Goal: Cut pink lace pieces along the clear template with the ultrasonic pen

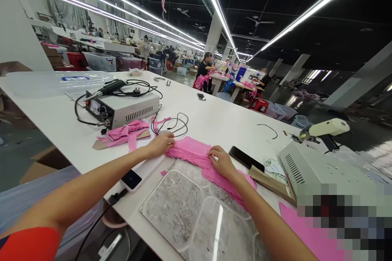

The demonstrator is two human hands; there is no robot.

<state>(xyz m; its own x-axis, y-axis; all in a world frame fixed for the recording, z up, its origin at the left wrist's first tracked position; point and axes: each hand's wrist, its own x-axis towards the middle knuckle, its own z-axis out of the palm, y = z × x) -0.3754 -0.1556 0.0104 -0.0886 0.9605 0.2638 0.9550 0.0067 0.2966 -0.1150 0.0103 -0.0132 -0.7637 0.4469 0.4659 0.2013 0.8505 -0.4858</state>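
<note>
A stack of pink fabric pieces [190, 149] with ragged layered edges lies in front of me. My left hand [161, 145] pinches its left end between thumb and fingers. At the right end, my right hand [223, 162] has its fingers closed on the fabric; a small white spot shows by the fingertips, too small to name. Beneath my right wrist more pink fabric [226, 185] spreads over a grey patterned board [176, 208], partly hidden by the forearm.
Left of the fabric stands a grey control box [131, 108] with a corded handpiece [112, 87] on top. A bundle of pink strips [125, 132] lies before it. A black phone [246, 158], a power bank [131, 179] and a larger grey machine [318, 171] surround the work area. People sit farther off.
</note>
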